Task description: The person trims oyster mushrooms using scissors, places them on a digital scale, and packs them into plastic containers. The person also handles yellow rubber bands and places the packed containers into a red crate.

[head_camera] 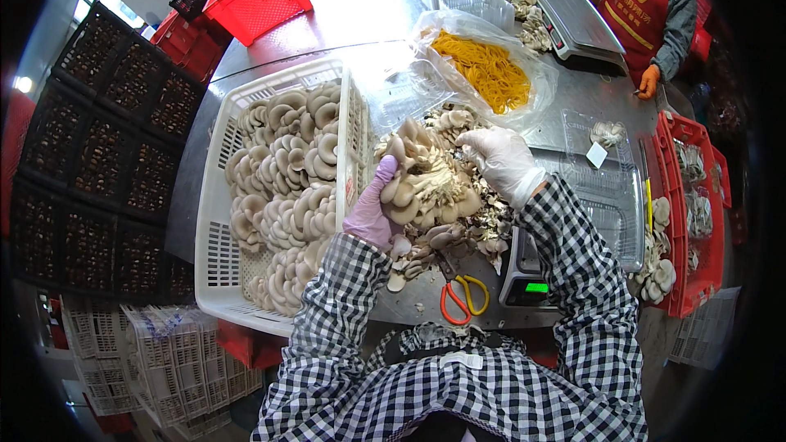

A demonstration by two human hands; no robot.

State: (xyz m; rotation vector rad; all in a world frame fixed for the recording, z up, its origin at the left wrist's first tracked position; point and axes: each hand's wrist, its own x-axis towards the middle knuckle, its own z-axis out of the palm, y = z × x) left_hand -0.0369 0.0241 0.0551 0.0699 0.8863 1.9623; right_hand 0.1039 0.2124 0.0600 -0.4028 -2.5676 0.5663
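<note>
My left hand (372,209), in a purple glove, grips a large cluster of oyster mushrooms (430,184) by its left side, gills and stems showing. My right hand (500,159), in a white glove, is at the cluster's upper right with fingers bent; whether it pinches a piece cannot be told. Trimmed mushroom pieces (424,255) lie beneath and around the cluster. Scissors (463,301) with one red and one yellow handle loop lie in front, blades partly hidden by the pieces. On the left, a white plastic crate (212,221) holds many oyster mushroom clusters (288,159).
A scale (522,270) with a lit display carries clear plastic trays (605,209). Yellow rubber bands (485,70) fill a plastic bag beyond my hands. A red crate (669,196) stands right. A person in a red apron (645,6) and orange gloves stands near a second scale (580,24).
</note>
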